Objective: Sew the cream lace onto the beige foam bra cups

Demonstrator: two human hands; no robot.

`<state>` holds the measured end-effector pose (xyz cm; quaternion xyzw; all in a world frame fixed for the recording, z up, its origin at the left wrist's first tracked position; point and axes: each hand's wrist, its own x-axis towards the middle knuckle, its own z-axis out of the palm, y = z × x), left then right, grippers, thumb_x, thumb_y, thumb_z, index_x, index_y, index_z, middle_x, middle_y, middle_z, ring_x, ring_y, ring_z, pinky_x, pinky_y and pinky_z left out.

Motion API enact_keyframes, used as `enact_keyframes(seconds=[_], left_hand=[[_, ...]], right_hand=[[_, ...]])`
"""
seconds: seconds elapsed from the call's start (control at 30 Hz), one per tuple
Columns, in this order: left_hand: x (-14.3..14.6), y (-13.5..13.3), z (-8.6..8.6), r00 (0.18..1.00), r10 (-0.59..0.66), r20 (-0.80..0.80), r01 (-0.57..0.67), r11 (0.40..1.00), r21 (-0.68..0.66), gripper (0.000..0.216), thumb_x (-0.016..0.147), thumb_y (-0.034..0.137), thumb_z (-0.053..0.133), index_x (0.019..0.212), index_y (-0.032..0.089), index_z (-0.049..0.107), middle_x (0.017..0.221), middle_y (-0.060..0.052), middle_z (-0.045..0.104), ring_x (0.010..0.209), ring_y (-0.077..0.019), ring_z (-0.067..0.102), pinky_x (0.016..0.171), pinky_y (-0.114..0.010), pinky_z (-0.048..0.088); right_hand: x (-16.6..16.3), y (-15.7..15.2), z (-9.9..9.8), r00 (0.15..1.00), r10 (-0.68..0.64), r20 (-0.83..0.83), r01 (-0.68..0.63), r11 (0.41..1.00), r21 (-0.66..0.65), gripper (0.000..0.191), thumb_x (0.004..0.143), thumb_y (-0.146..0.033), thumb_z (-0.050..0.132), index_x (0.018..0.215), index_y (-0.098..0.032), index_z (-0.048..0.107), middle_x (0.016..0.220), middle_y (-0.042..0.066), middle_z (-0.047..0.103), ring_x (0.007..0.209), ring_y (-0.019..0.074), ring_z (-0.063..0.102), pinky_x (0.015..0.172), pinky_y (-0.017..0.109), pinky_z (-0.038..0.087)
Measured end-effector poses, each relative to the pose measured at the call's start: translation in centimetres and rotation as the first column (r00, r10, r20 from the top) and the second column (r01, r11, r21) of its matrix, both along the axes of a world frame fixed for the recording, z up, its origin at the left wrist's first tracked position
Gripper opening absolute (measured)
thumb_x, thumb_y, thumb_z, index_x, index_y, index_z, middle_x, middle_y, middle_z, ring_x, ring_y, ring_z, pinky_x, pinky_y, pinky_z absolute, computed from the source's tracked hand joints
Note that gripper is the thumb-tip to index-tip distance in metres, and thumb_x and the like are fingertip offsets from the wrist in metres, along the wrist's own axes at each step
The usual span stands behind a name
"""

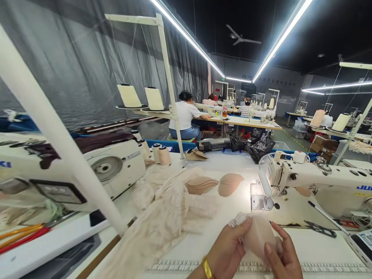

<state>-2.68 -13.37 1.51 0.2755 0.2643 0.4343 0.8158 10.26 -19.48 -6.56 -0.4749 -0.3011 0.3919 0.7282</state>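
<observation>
Both hands hold a beige fabric piece with white lace (259, 234) just in front of the sewing machine (293, 174). My left hand (228, 246), a gold band at its wrist, pinches the lace-edged side between thumb and fingers. On the other side, my right hand (281, 255) grips the fabric with its thumb in front and fingers behind. Cream lace fabric (165, 217) lies heaped to the left. Behind it sit a stack of beige cup-shaped pads (201, 185) and another beige pad (231, 184).
Thread snips (321, 228) lie right of my hands, near a white pen-like stick (328, 217). A ruler strip (180, 266) runs along the table front. Thread cones (161, 154) and a second machine (116, 166) stand left. A seated person (184, 116) works ahead.
</observation>
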Motion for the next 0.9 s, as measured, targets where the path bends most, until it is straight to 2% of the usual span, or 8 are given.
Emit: enact_keyframes(seconds=[0.17, 0.33, 0.53, 0.67, 0.9], left_hand=[[0.0, -0.18, 0.62, 1.0, 0.011, 0.004, -0.011, 1.0, -0.004, 0.038, 0.067, 0.037, 0.097, 0.09, 0.011, 0.08, 0.103, -0.015, 0.079, 0.105, -0.0325, 0.073, 0.093, -0.036, 0.058], [-0.05, -0.23, 0.54, 1.0, -0.003, 0.008, 0.003, 0.999, -0.035, 0.04, 0.068, 0.036, 0.097, 0.093, 0.01, 0.08, 0.108, -0.016, 0.078, 0.108, -0.032, 0.071, 0.098, -0.035, 0.057], [0.21, -0.04, 0.28, 1.0, 0.004, 0.004, -0.004, 0.996, -0.089, 0.041, 0.07, 0.04, 0.095, 0.095, 0.011, 0.081, 0.113, -0.015, 0.077, 0.107, -0.0306, 0.071, 0.096, -0.034, 0.059], [0.49, -0.16, 0.48, 1.0, 0.009, -0.011, -0.01, 0.997, -0.077, 0.047, 0.064, 0.039, 0.099, 0.096, 0.01, 0.08, 0.112, -0.016, 0.077, 0.105, -0.0312, 0.072, 0.095, -0.035, 0.058], [0.66, -0.29, 0.53, 0.999, 0.007, -0.036, -0.008, 0.999, -0.049, 0.048, 0.062, 0.042, 0.099, 0.092, 0.009, 0.08, 0.107, -0.018, 0.078, 0.1, -0.0321, 0.073, 0.092, -0.035, 0.058]], right_hand=[[0.2, -0.47, 0.63, 1.0, 0.027, 0.005, -0.027, 1.0, 0.002, 0.072, 0.076, -0.058, 0.087, 0.135, -0.025, 0.064, 0.104, 0.008, 0.077, 0.094, 0.0258, 0.073, 0.086, 0.035, 0.059], [0.1, -0.41, 0.24, 1.0, -0.013, 0.007, 0.013, 1.0, 0.007, 0.074, 0.076, -0.057, 0.087, 0.137, -0.022, 0.063, 0.097, 0.007, 0.076, 0.089, 0.0245, 0.072, 0.083, 0.035, 0.06], [-0.1, -0.27, -0.04, 0.999, -0.002, -0.041, 0.003, 1.0, 0.024, 0.069, 0.077, -0.056, 0.087, 0.134, -0.024, 0.063, 0.105, 0.007, 0.077, 0.098, 0.0257, 0.072, 0.082, 0.032, 0.059], [-0.04, -0.23, -0.12, 0.998, 0.012, -0.065, -0.012, 1.0, 0.013, 0.071, 0.077, -0.056, 0.087, 0.135, -0.024, 0.062, 0.103, 0.007, 0.078, 0.093, 0.0247, 0.074, 0.082, 0.033, 0.059], [-0.16, -0.33, 0.09, 0.998, 0.001, -0.068, -0.001, 1.0, 0.005, 0.072, 0.074, -0.058, 0.089, 0.133, -0.024, 0.064, 0.111, 0.01, 0.078, 0.1, 0.0285, 0.074, 0.085, 0.036, 0.06]])
